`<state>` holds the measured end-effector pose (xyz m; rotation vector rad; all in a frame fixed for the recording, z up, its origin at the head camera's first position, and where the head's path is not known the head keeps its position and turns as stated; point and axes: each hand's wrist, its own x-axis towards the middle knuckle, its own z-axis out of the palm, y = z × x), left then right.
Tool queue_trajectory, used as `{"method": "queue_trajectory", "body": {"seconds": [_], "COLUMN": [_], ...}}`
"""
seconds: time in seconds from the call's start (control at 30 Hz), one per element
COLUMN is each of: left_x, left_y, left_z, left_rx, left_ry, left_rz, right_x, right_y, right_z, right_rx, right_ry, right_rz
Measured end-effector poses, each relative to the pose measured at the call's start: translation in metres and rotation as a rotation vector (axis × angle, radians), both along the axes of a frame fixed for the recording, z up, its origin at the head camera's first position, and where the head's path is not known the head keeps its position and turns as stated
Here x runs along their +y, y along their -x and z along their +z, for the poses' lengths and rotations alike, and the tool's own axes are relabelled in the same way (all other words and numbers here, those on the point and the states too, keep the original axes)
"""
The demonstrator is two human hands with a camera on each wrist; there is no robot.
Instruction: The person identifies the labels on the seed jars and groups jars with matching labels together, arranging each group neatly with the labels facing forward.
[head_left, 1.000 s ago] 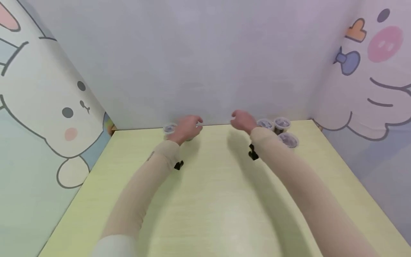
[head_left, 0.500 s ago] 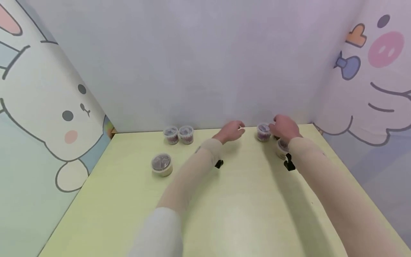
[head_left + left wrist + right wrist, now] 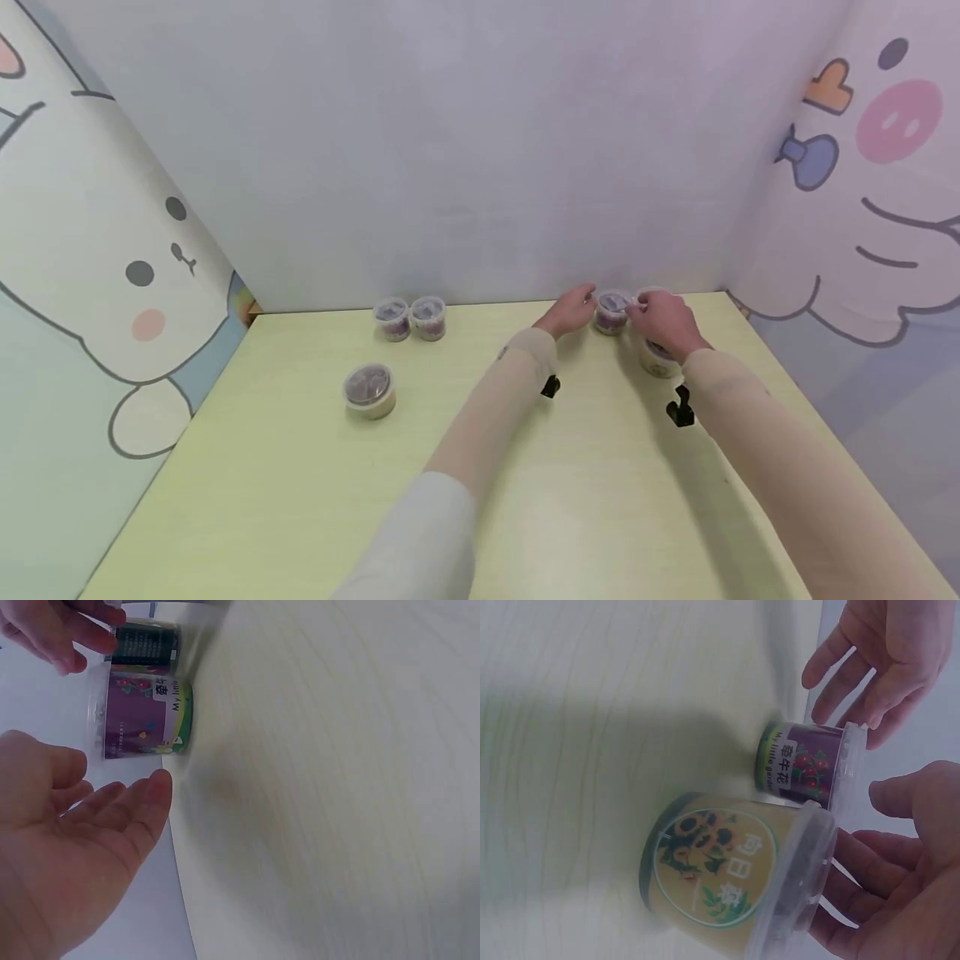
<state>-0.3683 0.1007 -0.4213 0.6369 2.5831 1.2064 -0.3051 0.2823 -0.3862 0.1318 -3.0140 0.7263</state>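
Observation:
A small purple-labelled plastic cup (image 3: 612, 315) with a clear lid stands upright near the table's back edge, between the two hands. My left hand (image 3: 567, 311) is just left of it, fingers apart and holding nothing; the left wrist view shows a gap to the cup (image 3: 142, 716). Over on the other side, my right hand (image 3: 667, 323) hovers with loosely bent fingers above a dark-labelled cup (image 3: 146, 645), which it mostly hides in the head view. A larger yellowish cup with sunflower pictures (image 3: 720, 866) stands in front of the right hand's fingers; contact cannot be told.
Two small lidded cups (image 3: 429, 318) stand side by side at the back left. Nearer, on the left, is a larger lidded cup (image 3: 370, 390). A plain pale wall (image 3: 487, 167) rises behind the light wooden table (image 3: 262, 500), with cartoon-printed panels at both sides.
Both hands have moved right from the middle of the back edge. The left hand has left the left-hand cups and come up to the purple cup; the right hand has reached the right-hand cups.

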Motion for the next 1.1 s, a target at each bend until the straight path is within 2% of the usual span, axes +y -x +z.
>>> {"method": "queue_trajectory", "body": {"seconds": [0.33, 0.7, 0.8, 0.93, 1.1], "left_x": [0.005, 0.006, 0.005, -0.001, -0.015], "left_y": [-0.008, -0.010, -0.012, -0.017, -0.019], "left_z": [0.000, -0.003, 0.000, 0.010, 0.026], "left_rx": [-0.107, -0.098, -0.090, -0.080, -0.013], "left_ry": [-0.131, -0.165, -0.196, -0.218, -0.193], "left_rz": [0.044, 0.054, 0.056, 0.064, 0.072], "right_x": [0.000, 0.000, 0.004, 0.007, 0.002], "right_y": [0.007, 0.002, 0.003, 0.003, 0.003], "right_z": [-0.017, -0.018, -0.017, -0.011, -0.005], "right_rx": [0.005, -0.009, -0.024, -0.055, -0.080], "right_ry": [0.023, 0.049, 0.111, 0.246, 0.406], "right_rz": [0.031, 0.054, 0.048, 0.031, 0.035]}}
